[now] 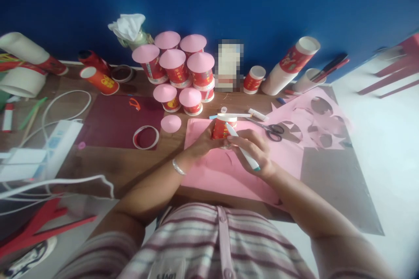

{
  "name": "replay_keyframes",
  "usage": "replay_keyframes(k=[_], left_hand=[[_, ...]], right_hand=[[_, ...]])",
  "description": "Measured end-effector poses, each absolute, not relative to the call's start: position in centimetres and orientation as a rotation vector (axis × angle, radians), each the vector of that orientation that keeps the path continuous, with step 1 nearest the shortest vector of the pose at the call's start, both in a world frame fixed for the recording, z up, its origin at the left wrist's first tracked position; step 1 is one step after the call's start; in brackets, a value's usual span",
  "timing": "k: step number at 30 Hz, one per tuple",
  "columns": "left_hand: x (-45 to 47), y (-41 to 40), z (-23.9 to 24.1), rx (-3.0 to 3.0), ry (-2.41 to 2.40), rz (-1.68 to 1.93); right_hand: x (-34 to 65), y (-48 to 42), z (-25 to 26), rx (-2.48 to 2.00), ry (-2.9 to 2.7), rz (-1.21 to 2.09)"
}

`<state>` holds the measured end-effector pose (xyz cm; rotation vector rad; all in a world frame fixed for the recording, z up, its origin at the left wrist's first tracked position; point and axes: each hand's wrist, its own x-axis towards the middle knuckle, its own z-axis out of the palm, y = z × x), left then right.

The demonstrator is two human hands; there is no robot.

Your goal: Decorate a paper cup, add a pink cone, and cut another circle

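Note:
My left hand (pixel 207 139) is wrapped round a red paper cup (pixel 220 127) with a white rim and coloured print. In my right hand (pixel 253 150) is a white marker (pixel 244 150) with a green end, its upper tip against or just in front of the cup; I cannot tell which. A thin pale strip (pixel 240 115) lies across or behind the cup's top. Both hands are over pink paper (pixel 209 174). Close by on the right are black-handled scissors (pixel 274 132) and a white tube-like stick (pixel 258 115).
Several red cups with pink cone tops (pixel 173 59) stand at the back, and a loose pink cone (pixel 170 124) lies before them. Cut pink scraps (pixel 307 115) cover the right side. Stacked cups (pixel 291 65) lean behind. A white power strip (pixel 63 148) and cables lie left.

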<state>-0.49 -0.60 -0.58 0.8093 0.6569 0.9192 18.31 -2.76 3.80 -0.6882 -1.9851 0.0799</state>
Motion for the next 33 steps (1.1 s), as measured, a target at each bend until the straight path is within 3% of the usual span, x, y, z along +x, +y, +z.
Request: replay_keyframes(k=[22,33], left_hand=[[-0.6,-0.1,-0.1,0.738,0.69,1.04],[-0.6,0.0,-0.1,0.756,0.729,1.029]], right_hand=[[19.2,-1.7,5.0,-0.943,-1.739,0.216],[18.7,-1.2,4.5,-0.8,-1.85,0.145]])
